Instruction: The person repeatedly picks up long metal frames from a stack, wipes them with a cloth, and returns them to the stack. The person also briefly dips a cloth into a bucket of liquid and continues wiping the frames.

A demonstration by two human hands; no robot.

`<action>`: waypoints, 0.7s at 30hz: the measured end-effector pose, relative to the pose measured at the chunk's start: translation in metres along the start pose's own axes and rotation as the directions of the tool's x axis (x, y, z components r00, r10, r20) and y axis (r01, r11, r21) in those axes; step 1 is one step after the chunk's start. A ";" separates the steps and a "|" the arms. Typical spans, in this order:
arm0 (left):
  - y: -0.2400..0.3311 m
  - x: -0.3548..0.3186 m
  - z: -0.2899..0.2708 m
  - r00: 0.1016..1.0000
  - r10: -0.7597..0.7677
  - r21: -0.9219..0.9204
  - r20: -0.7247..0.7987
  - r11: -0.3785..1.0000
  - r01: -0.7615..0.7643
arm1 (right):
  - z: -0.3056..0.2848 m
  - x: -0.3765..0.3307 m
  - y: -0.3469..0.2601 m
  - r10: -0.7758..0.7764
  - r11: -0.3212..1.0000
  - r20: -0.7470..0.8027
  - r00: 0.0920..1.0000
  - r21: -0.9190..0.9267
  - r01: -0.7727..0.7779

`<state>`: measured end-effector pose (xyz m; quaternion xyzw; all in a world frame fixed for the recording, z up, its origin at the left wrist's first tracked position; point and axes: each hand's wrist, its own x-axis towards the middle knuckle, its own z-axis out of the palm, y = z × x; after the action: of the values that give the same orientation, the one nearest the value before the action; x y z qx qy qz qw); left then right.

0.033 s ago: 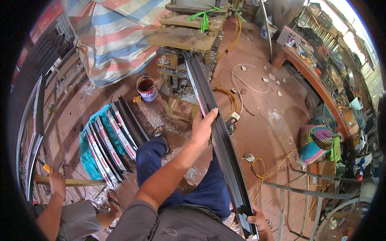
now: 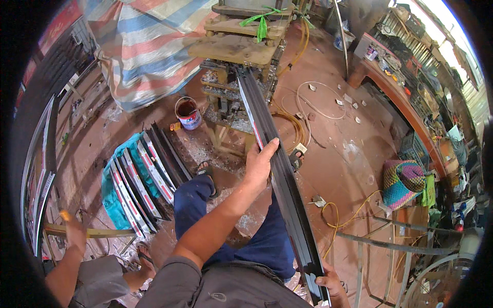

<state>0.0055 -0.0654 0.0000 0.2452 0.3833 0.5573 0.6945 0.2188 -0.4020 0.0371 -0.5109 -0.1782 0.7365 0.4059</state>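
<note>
Person is seated, holding a long black metal profile (image 2: pixel 280 174) that runs from the lap forward into a wooden-topped press machine (image 2: pixel 233 49).

Left hand (image 2: pixel 261 161): laid on the profile's left edge about midway along, fingers curled over the top, thumb on the near side. Grip closed on the profile.

Right hand (image 2: pixel 328 283): at the near end of the profile, low right in the head view, fingers wrapped on from the right side. Grip closed on the same profile; only part of the hand shows.

Profile: tilted, far end sitting under the machine's top plate, near end by the right hip. A red-and-white strip runs along its left face near the machine.

Around it:
- paint can (image 2: pixel 188 114) on the floor, left of the machine, open top.
- Stack of cut profiles (image 2: pixel 149 174) lying on a teal cloth (image 2: pixel 109 197) on the floor, left of the person's leg, well apart from the hands.
- Striped tarpaulin (image 2: pixel 144 46) draped over something, upper left.
- Yellow cable (image 2: pixel 339 218) looping across the floor to the right; woven basket (image 2: pixel 403 182) further right.
- Another person's arm (image 2: pixel 69 256) at lower left, near a wooden stick (image 2: pixel 92 232); can't tell whether it's touching it.
</note>
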 end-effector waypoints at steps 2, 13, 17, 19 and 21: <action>0.001 0.010 0.001 1.000 -0.006 0.041 -0.012 0.999 0.006 | 0.003 0.003 -0.008 -0.009 1.000 -0.011 1.000 -0.006 0.009; 0.004 0.010 0.008 1.000 -0.015 -0.018 0.009 1.000 0.016 | -0.006 -0.002 -0.017 0.099 0.995 -0.046 0.994 0.004 -0.099; 0.008 0.015 0.005 0.999 -0.029 -0.073 0.029 0.997 0.031 | 0.008 -0.003 -0.016 0.020 0.996 -0.112 0.993 -0.089 -0.030; 0.011 0.025 0.004 0.997 -0.073 -0.038 -0.004 0.997 0.073 | 0.015 0.001 -0.024 0.035 0.994 -0.055 0.998 -0.106 -0.041; 0.014 0.040 0.003 0.997 -0.077 -0.042 -0.010 0.996 0.076 | 0.022 0.009 -0.038 0.057 0.994 -0.009 0.998 -0.095 -0.057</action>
<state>0.0029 -0.0236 0.0020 0.2127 0.3846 0.5397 0.7181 0.2135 -0.3688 0.0665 -0.5371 -0.1971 0.7368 0.3604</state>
